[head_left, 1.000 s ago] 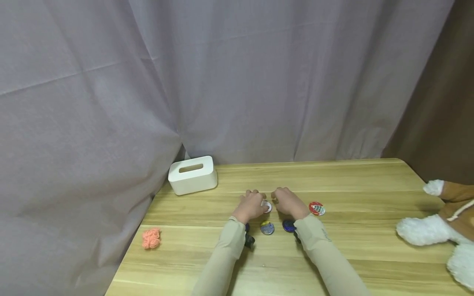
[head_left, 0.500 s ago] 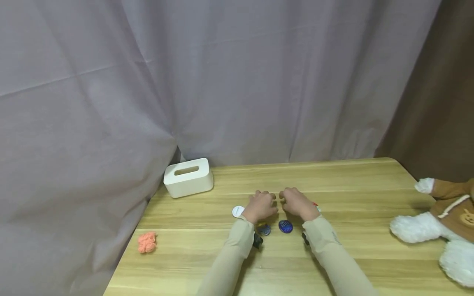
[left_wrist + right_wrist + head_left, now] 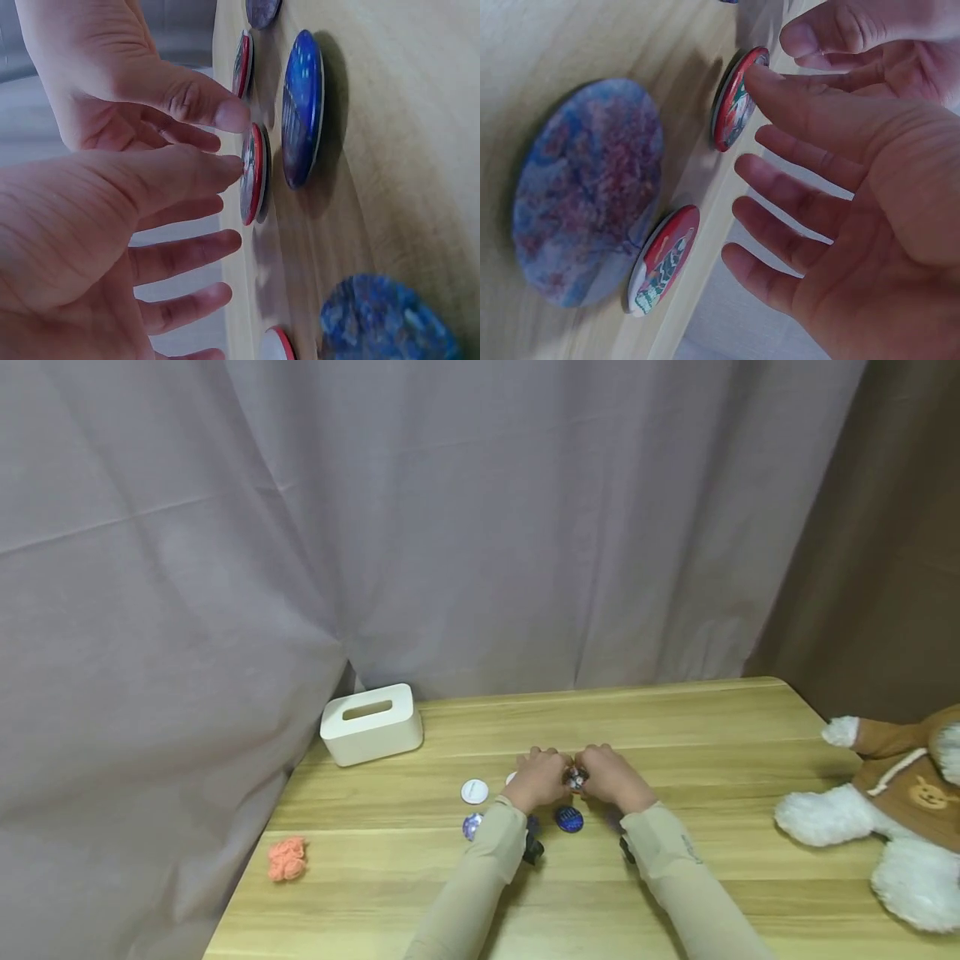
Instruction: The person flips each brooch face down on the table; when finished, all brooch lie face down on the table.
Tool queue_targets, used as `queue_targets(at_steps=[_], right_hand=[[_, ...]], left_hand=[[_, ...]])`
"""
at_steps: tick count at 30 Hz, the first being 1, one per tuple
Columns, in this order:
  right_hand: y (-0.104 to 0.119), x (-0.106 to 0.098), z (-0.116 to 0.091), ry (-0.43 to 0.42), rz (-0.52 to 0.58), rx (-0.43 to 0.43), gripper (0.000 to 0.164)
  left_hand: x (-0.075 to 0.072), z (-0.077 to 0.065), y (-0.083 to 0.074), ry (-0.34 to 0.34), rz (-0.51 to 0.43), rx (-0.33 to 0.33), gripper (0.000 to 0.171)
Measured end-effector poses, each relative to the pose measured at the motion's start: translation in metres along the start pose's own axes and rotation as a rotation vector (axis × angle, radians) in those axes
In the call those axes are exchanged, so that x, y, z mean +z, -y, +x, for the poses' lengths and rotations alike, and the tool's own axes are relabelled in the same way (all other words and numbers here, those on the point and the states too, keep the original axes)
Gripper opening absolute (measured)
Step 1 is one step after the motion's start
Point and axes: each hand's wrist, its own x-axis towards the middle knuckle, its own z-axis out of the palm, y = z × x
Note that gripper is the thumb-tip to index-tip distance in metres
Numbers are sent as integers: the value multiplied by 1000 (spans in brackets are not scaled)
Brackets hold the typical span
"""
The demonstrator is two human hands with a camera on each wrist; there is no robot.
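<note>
Badge [image 3: 576, 780], red-rimmed and round, lies at three o'clock from our left hand [image 3: 542, 778], nine from our right hand [image 3: 609, 777]; both hands' fingers extend loosely.

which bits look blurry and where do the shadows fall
Left wrist: a soft shadow lies on the table beside the dark blue badge, and the speckled badge looks blurry; right wrist: the blue-and-pink badge looks soft too; head: the white badge is too small to read.

Left hand [image 3: 542, 777] — left of the red-rimmed badge [image 3: 576, 779], fingers apart, loosely extended | right hand [image 3: 609, 775] — right of the badge, fingers apart, slightly bent | both sleeved forearms [image 3: 471, 887] angled inward toward the badge
</note>
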Motion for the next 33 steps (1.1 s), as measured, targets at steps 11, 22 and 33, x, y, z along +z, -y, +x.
queue_targets(at_steps=[11, 22, 33], right_hand=[[3, 4, 0, -62, -29, -22, 21], [-3, 9, -1, -63, 1, -33, 25], [-7, 2, -1, -25, 39, -73, 23]], left_hand=[[4, 1, 2, -48, -61, 0, 14], [9, 2, 4, -95, -66, -4, 20], [8, 2, 7, -132, -39, 44, 21]])
